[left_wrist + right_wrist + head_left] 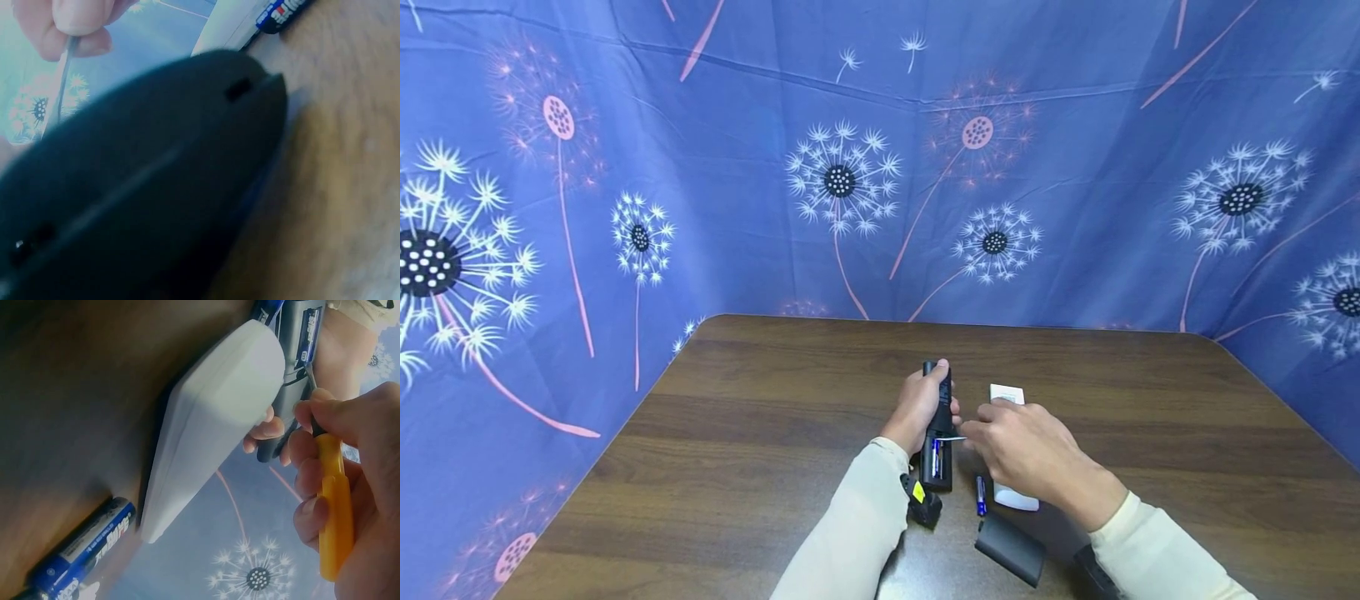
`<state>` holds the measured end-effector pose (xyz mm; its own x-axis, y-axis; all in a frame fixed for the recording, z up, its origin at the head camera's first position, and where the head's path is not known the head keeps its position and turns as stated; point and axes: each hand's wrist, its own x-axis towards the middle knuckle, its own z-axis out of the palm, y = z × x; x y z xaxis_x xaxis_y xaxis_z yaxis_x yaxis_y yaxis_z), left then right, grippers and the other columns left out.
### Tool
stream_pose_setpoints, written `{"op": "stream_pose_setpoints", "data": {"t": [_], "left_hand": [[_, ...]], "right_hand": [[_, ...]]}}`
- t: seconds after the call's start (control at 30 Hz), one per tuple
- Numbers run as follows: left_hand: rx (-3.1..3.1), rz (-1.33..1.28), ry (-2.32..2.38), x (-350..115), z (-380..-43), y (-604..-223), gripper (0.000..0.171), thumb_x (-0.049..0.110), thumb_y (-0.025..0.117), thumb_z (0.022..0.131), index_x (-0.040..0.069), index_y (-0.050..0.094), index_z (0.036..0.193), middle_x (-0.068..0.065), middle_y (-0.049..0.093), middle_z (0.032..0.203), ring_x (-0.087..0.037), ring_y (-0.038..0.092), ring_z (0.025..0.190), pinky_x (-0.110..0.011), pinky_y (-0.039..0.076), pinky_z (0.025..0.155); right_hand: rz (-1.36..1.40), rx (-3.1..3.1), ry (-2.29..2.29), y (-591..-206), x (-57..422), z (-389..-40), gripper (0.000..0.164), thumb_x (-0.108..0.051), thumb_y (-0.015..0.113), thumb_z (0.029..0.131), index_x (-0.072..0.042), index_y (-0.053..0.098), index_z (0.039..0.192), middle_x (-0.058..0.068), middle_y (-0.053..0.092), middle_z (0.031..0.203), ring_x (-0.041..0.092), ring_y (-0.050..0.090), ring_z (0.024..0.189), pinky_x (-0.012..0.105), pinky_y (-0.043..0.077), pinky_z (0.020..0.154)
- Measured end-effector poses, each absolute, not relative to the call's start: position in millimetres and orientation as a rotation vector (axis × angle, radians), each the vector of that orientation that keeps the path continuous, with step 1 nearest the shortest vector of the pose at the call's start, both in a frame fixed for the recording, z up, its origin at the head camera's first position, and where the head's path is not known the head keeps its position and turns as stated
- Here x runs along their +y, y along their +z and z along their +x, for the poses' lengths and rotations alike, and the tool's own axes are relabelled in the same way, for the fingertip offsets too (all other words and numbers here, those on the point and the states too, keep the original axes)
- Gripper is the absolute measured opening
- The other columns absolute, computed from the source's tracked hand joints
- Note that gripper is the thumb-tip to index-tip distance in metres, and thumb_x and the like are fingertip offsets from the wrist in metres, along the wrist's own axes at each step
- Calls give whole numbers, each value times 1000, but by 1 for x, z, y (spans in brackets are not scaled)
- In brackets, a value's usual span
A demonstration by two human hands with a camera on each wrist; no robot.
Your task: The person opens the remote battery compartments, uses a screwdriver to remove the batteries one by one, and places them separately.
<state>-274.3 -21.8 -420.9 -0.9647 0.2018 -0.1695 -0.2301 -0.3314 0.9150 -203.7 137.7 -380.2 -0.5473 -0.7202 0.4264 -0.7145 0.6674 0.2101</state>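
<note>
My left hand [917, 408] grips a black remote control [945, 479] by its far half, thumb on top. Its battery bay lies uncovered, with a blue battery [936, 460] inside. My right hand [1026, 442] holds a screwdriver [336, 512] by its yellow handle, thumb and finger near the shaft. In the right wrist view the metal tip reaches the edge of the bay by the battery's end; exact contact cannot be told. The remote's dark body fills much of the left wrist view, where the screwdriver shaft [61, 87] shows behind it.
A white remote-like device [1015, 498] lies partly under my right hand. Beside it lies a loose blue battery [981, 496]; another battery [87, 550] is on its other side. A dark battery cover [1011, 550] rests nearer me on the wooden table [737, 467]. Patterned blue cloth [737, 208] hangs behind.
</note>
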Motion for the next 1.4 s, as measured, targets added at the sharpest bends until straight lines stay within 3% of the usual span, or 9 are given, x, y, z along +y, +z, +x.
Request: {"op": "stream_pose_setpoints", "data": {"t": [0.47,0.7,0.87,1.1,1.4], "left_hand": [[1667,-42,2350,-22,-273,-418,52,43,50,104,-7,52,118,-6,54,66,-14,54,54,-26,52,49],[1695,-42,2344,-23,-273,-420,53,43,49,104,-8,51,121,-7,54,67,-14,54,55,-26,53,50],[1703,-32,2331,-24,-272,-420,55,43,48,104,-8,51,122,-7,55,67,-14,55,54,-26,53,50],[1698,-24,2334,-24,-273,-420,54,43,48,105,-9,51,123,-6,55,68,-13,55,55,-26,54,51],[1706,-20,2323,-24,-274,-421,55,44,49,104,-8,51,123,-6,56,69,-13,56,55,-26,55,52]], "right_hand": [[1138,-2381,-25,-378,141,-203,6,-14,74,87,-20,75,89,-8,47,68,6,40,55,22,33,40],[1114,-2402,-13,-376,140,-199,16,-14,74,87,-22,65,76,-9,44,66,5,36,54,21,28,39],[1105,-2343,4,-377,142,-196,20,-14,75,84,-22,61,72,-9,45,66,8,41,54,25,33,39],[1098,-2337,36,-377,142,-194,7,-15,77,84,-19,71,82,-9,50,68,8,46,58,24,37,40],[1083,-2330,50,-377,143,-192,9,-16,77,84,-19,69,82,-10,51,69,9,48,59,26,40,42]]}}
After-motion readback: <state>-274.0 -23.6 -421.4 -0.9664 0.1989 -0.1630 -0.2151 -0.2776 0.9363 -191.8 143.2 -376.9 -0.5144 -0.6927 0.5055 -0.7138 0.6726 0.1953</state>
